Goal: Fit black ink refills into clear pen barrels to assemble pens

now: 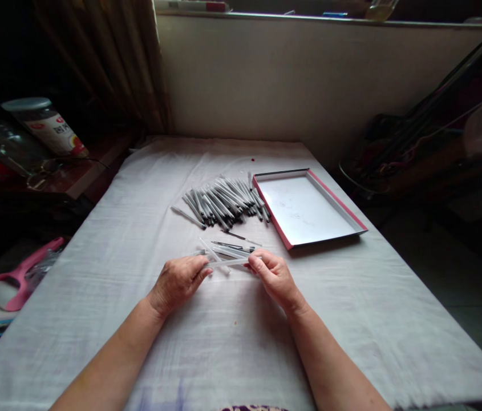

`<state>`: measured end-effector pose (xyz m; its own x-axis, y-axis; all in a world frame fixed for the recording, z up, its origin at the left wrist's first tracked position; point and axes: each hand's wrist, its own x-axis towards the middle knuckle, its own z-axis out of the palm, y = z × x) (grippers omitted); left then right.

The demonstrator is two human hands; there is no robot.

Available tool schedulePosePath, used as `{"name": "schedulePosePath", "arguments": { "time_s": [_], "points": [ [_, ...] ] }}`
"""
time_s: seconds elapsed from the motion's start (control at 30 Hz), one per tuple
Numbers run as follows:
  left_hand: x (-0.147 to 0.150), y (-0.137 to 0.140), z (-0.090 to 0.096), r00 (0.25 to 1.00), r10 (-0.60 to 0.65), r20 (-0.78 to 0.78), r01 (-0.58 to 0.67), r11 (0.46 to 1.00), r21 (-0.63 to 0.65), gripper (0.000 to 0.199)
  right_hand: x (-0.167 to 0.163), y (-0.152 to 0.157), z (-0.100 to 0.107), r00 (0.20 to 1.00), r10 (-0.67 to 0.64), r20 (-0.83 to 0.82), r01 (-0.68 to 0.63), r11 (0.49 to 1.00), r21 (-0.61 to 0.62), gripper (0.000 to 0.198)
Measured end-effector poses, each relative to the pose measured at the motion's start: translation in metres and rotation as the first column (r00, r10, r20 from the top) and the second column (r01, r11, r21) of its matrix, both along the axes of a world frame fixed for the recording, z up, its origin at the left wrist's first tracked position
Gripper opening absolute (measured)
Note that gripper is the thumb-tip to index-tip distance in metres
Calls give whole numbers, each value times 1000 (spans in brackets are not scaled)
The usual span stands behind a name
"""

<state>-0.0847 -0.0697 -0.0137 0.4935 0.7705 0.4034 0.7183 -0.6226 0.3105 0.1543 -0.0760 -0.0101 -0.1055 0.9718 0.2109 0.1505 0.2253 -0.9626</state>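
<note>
Between my two hands lies a translucent white pen barrel (231, 263), roughly level above the cloth. My left hand (182, 281) pinches its left end and my right hand (274, 276) grips its right end, the fingertips hiding both tips. Just beyond it, several loose pen parts (234, 249) lie on the table, clear tubes and dark-tipped pieces among them. A thin black refill (235, 235) rests a little farther off. Behind these is a large heap of pens (223, 200) with pale barrels and black ends.
A shallow box lid (309, 208) with pink and black edges lies right of the heap. White cloth covers the table (138, 240). At left are a lidded jar (55, 128) on a side table and a pink-handled item (22, 274). A wall (266, 80) stands behind.
</note>
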Motion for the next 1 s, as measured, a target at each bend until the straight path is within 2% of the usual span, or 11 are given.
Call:
{"name": "schedulePosePath", "arguments": {
  "time_s": [0.1,0.17,0.27,0.33,0.37,0.4,0.47,0.53,0.63,0.73,1.0],
  "points": [
    [0,0,7,998,-36,42,43,982,-181,38,1,-1,4,999,11,39,-13,998,59,36],
    [-3,1,10,990,-54,132,97,932,-349,39,4,-1,6,998,30,58,-34,996,82,35],
    [-16,5,12,939,48,340,184,765,-617,45,14,0,6,1000,12,29,-14,996,91,28],
    [-27,11,11,851,246,465,211,651,-730,49,19,1,4,998,-55,-24,57,994,96,24],
    [-30,14,10,810,314,495,206,638,-742,49,19,1,3,996,-82,-35,85,991,100,23],
    [-32,16,9,777,360,516,174,666,-726,49,18,2,2,996,-86,-24,88,990,107,22],
    [-30,21,6,755,380,534,69,765,-641,47,13,2,-1,995,-70,63,62,990,124,20],
    [-23,23,2,795,351,494,-71,864,-499,42,8,4,-6,979,-121,166,94,982,162,19],
    [-18,23,-5,901,277,333,-195,946,-258,31,7,8,-14,920,-272,284,204,947,247,19],
    [-21,22,-10,955,210,210,-184,973,-136,27,12,11,-20,861,-346,372,246,924,291,19],
    [-31,49,-9,942,286,174,-258,952,-167,31,13,13,-28,808,-364,462,260,926,276,22]
  ]
}}
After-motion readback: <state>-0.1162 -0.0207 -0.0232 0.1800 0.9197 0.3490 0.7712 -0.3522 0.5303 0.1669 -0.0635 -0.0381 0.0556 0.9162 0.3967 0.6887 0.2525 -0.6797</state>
